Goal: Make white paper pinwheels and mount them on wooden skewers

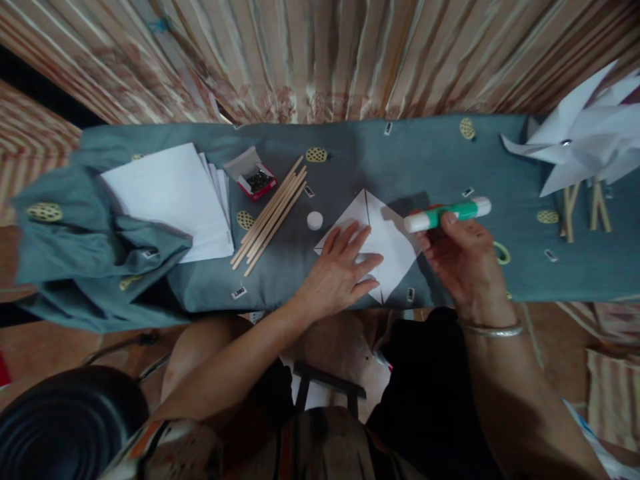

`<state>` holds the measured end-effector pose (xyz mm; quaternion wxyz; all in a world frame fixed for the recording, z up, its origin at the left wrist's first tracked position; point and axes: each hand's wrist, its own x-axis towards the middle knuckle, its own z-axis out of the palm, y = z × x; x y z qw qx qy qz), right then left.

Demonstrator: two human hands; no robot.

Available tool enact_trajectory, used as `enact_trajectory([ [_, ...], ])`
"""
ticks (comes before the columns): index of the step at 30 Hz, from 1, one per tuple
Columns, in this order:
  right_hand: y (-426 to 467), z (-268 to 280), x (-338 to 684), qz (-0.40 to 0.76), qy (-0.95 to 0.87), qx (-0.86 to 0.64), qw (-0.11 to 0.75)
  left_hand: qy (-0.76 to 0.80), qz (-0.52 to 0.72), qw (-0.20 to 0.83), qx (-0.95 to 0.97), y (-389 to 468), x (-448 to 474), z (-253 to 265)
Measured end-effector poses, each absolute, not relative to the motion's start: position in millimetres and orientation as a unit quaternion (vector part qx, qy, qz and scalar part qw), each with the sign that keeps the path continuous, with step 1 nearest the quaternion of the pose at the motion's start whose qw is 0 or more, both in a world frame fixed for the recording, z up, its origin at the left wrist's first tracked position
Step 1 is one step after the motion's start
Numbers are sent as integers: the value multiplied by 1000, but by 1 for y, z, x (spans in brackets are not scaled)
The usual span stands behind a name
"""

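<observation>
My left hand (340,270) lies with fingers spread on a square white sheet of paper (395,247), which is turned cornerwise and marked with dark lines at its corners. My right hand (457,250) grips a green and white glue stick (450,215), held sideways above the paper's right corner. A small round white cap (315,221) rests on the cloth just left of the paper. The palm side of my left hand is hidden.
Left of the paper are several wooden sticks (273,217), an open red box of small metal pins (257,181) and a stack of white paper (170,200). White paper pinwheels (575,140) on sticks lie at the right. A light green ring-shaped handle (501,253) shows behind my right wrist.
</observation>
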<state>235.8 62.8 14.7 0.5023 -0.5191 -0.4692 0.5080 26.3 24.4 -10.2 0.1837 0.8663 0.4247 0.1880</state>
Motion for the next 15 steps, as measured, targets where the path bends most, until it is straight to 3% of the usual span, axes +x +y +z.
enact_trajectory([
  [8,58,7,238,576,-408,-479,523,397,253,137,872,16,13,-2],
  [15,53,5,222,609,-393,-456,516,552,264,70,788,44,-24,4],
])
